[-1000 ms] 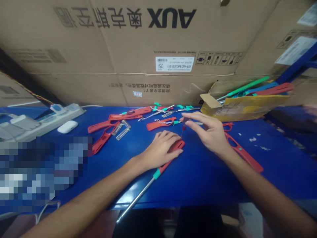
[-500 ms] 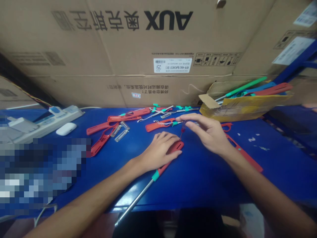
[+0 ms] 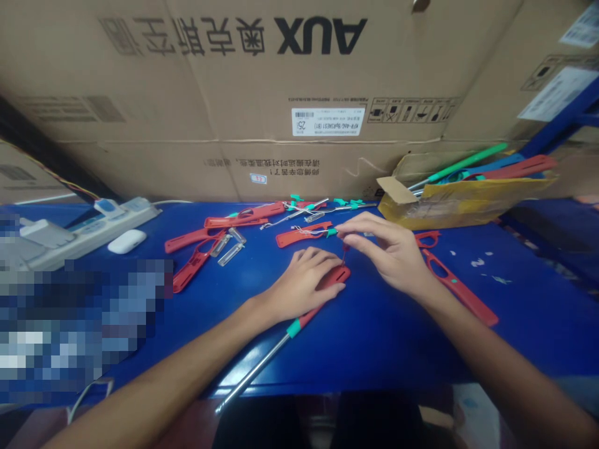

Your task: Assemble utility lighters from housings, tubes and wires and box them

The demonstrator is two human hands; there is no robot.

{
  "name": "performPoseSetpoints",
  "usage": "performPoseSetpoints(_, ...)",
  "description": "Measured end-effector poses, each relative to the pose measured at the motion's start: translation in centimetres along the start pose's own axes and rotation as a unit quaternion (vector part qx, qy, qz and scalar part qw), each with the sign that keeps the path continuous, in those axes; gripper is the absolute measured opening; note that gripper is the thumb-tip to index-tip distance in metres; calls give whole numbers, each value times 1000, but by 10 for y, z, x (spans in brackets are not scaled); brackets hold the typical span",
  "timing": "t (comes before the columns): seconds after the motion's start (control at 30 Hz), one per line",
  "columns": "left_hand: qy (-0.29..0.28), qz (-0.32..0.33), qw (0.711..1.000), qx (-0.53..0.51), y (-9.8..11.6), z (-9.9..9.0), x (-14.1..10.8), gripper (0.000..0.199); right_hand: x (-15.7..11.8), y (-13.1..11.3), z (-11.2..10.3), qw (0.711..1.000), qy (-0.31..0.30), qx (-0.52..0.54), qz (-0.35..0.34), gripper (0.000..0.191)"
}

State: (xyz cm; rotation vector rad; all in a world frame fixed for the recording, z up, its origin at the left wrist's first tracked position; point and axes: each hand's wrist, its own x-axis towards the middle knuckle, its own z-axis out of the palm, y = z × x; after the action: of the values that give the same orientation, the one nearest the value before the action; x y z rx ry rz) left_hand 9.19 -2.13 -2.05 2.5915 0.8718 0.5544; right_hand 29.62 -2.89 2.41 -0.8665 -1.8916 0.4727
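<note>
My left hand (image 3: pixel 304 280) is closed over the red handle of a long-necked lighter (image 3: pixel 337 279), pressing it to the blue table. The lighter's green collar and metal tube point toward me, and the tube's tip reaches past the table's front edge. Pinched in the fingers of my right hand (image 3: pixel 388 252) is a small screwdriver (image 3: pixel 345 251) with a dark red part showing. It stands nearly upright, its tip at the far end of the handle; my fingers hide its top. Just behind lies an opened red handle shell (image 3: pixel 299 237) with white wires.
Red handle shells (image 3: pixel 243 215) and clear fuel tanks (image 3: pixel 231 254) lie at the back left. Another red shell (image 3: pixel 468 293) rests right of my right arm. A cardboard box (image 3: pixel 468 202) holds several lighters. A power strip (image 3: pixel 103 227) and a white earbud case (image 3: pixel 126 241) sit left.
My right hand has dropped slightly and its fingers have shifted around the screwdriver. My left hand still holds the lighter in nearly the same place.
</note>
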Motion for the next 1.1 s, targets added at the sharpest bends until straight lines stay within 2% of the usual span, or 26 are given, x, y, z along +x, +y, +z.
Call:
performPoseSetpoints(0.13, -6, -1, 1000, -2, 0, -1, 0, 38, 1, 3, -6, 1000, 1, -6, -4, 25)
performPoseSetpoints(0.33, -18, -7, 1000, -8, 0, -1, 0, 40, 0, 8, -12, 996, -40, 50, 58, 26)
performPoseSetpoints(0.7, -19, -23, 1000, -4, 4, 1, 2, 37, 1, 3, -11, 996, -32, 83, 29, 17)
performPoseSetpoints(0.93, -14, -24, 1000, -2, 3, 2, 3, 35, 1, 3, -7, 993, 3, 94, 72, 11)
performPoseSetpoints(1.1, -13, -23, 1000, -6, 4, 3, 3, 34, 3, 4, -3, 992, 28, 96, 81, 13)
